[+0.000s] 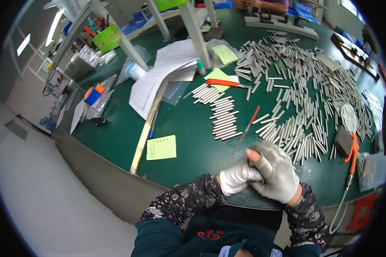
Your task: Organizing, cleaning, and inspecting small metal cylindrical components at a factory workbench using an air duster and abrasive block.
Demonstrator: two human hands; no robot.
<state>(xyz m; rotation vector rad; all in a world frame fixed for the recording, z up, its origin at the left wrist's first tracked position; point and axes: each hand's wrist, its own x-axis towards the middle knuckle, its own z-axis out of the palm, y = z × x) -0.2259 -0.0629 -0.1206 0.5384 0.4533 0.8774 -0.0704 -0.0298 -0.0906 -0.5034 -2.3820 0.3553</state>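
Near the front edge of the green table, my two hands are pressed together in thin white gloves. My right hand [276, 171], its glove greyed and its bare thumb tip showing, is closed over the fingers of my left hand [239, 176]. The left fingers are hidden, and whatever might lie between the palms cannot be seen. Just beyond the hands lie many loose grey metal pins [304, 115]. A slim file with a red handle [253, 116] rests left of that heap. Further left, several short pins [225, 118] lie side by side in a neat column.
An orange-handled tool [223, 82] lies on yellow slips. Left are a yellow-green card [161, 147], a wooden strip [143, 145], papers [158, 77] and a tape roll [92, 95]. At right are a dark block [343, 141] and an orange corded tool [354, 150]. A person [272, 6] sits opposite.
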